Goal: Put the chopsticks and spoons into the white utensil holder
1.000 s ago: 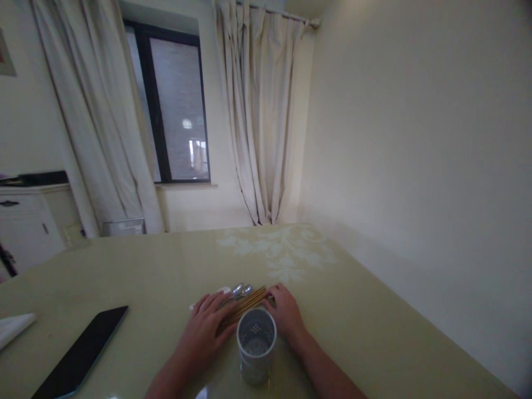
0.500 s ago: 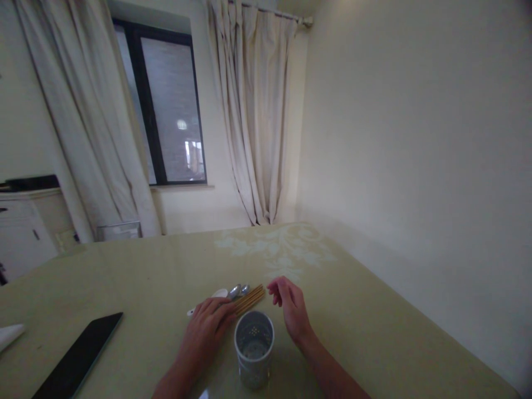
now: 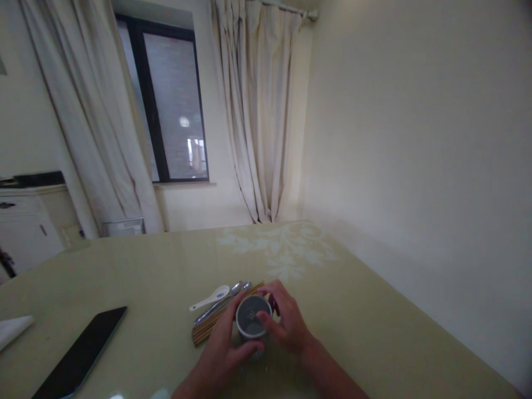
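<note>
A grey cylindrical utensil holder (image 3: 249,324), with a pale rim and small holes in its bottom, stands in front of me between both hands. My left hand (image 3: 222,346) wraps around its left and near side. At the right rim, my right hand (image 3: 286,321) grips the holder, its thumb over the opening. Just behind lies a bundle of wooden chopsticks (image 3: 203,331), partly hidden by my left hand and the holder. Beyond it are metal spoons (image 3: 216,310) and a white spoon (image 3: 211,298) with a blue mark.
A dark flat tablet-like object (image 3: 85,352) lies on the greenish table (image 3: 166,271) to the left. Past it, a white item (image 3: 14,330) shows at the left edge. A wall (image 3: 415,194) runs along the table's right side.
My left hand has left the chopsticks and spoons and closed on the holder. My right hand has moved left onto its rim. The holder is slightly farther from me, near the chopsticks.
</note>
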The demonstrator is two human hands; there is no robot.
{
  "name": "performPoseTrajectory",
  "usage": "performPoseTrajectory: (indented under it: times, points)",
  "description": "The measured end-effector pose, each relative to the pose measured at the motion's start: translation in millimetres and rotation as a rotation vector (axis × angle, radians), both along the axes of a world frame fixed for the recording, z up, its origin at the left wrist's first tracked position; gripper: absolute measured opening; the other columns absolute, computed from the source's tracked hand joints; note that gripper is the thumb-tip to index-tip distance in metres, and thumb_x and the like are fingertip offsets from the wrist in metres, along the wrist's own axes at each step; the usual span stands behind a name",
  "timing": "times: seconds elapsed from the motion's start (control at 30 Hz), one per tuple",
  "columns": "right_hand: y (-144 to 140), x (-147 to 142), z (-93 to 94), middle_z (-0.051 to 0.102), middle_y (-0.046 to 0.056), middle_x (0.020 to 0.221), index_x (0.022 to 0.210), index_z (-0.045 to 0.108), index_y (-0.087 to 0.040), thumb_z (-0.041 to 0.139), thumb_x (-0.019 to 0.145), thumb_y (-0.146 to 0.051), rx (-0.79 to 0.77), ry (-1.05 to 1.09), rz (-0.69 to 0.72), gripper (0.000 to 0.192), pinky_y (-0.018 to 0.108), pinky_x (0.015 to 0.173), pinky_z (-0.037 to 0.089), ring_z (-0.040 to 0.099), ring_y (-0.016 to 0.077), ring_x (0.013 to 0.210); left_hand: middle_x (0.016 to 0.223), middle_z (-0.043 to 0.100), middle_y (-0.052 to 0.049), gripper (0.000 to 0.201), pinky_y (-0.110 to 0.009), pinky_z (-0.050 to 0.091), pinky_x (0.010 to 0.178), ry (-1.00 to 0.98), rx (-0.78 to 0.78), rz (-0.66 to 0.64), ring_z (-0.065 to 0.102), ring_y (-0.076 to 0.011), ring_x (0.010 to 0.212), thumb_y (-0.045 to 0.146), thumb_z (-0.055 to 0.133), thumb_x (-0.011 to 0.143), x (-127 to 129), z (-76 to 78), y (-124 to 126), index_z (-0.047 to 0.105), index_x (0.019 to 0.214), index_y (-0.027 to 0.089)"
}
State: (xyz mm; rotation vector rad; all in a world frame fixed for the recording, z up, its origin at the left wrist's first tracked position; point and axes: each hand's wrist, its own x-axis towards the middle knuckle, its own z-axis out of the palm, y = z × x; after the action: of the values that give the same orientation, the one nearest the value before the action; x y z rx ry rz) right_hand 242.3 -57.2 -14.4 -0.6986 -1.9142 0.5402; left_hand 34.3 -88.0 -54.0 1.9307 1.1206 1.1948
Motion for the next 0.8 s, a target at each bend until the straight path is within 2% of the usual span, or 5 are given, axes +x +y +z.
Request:
performPoseTrajectory:
  times: [0.1, 0.2, 0.37, 0.53, 0.8]
  points:
    - [2.5, -3.4, -4.9, 0.069, 0.008, 0.11, 0.129, 0.063, -0.023, 0.054, 0.102, -0.06, -0.134, 0.047, -0.058, 0.047, 0.031, 0.076, 0.052, 0.066, 0.0213, 0.087, 0.166, 0.047, -0.015, 0.096, -0.054, 0.038, 0.126, 0.04, 0.01, 0.045, 0.044, -0.037, 0.154, 0.052, 0.082, 0.083, -6.8, -5.6, 9.3, 0.037, 0.163, 0.026]
    - [5.0, -4.8, -7.0, 0.073, 0.009, 0.115, 0.131, 0.063, -0.023, 0.05, 0.103, -0.063, -0.283, 0.11, -0.068, 0.05, 0.032, 0.086, 0.053, 0.069, 0.0249, 0.103, 0.155, 0.061, -0.013, 0.067, -0.048, 0.052, 0.115, 0.04, 0.012, 0.04, 0.061, -0.0312, 0.14, 0.055, 0.061, 0.098, -20.9, 2.9, 16.7, 0.048, 0.157, 0.026]
    - [10.9, -4.4, -9.0, 0.076, 0.01, 0.116, 0.131, 0.066, -0.023, 0.05, 0.101, -0.071, -0.44, 0.215, 0.051, 0.059, 0.036, 0.092, 0.053, 0.07, 0.0272, 0.108, 0.1, 0.079, -0.008, 0.037, -0.042, 0.058, 0.088, 0.323, 0.065, 0.37, 0.073, -0.0277, 0.096, 0.047, 0.048, 0.102, -46.1, 21.5, 23.4, 0.075, 0.097, 0.024]
    - [13.3, -6.2, -10.2, 0.075, 0.008, 0.112, 0.117, 0.072, -0.022, 0.049, 0.103, -0.068, -0.469, 0.261, 0.109, 0.053, 0.037, 0.094, 0.052, 0.069, 0.0261, 0.106, 0.101, 0.078, -0.006, 0.02, -0.04, 0.052, 0.09, 0.667, 0.066, 0.346, 0.07, -0.0278, 0.1, 0.031, 0.06, 0.096, -44.3, 17.9, 21.2, 0.077, 0.087, 0.027]
    - [18.0, -9.4, -16.6, 0.077, 0.01, 0.106, 0.108, 0.075, -0.019, 0.042, 0.101, -0.077, -0.551, 0.339, 0.067, 0.066, 0.036, 0.087, 0.054, 0.071, 0.0258, 0.101, 0.099, 0.077, -0.006, 0.016, -0.035, 0.05, 0.089, 0.646, -0.009, 0.308, 0.07, -0.0257, 0.099, 0.028, 0.061, 0.094, -37.4, 16.1, 18.1, 0.075, 0.087, 0.024]
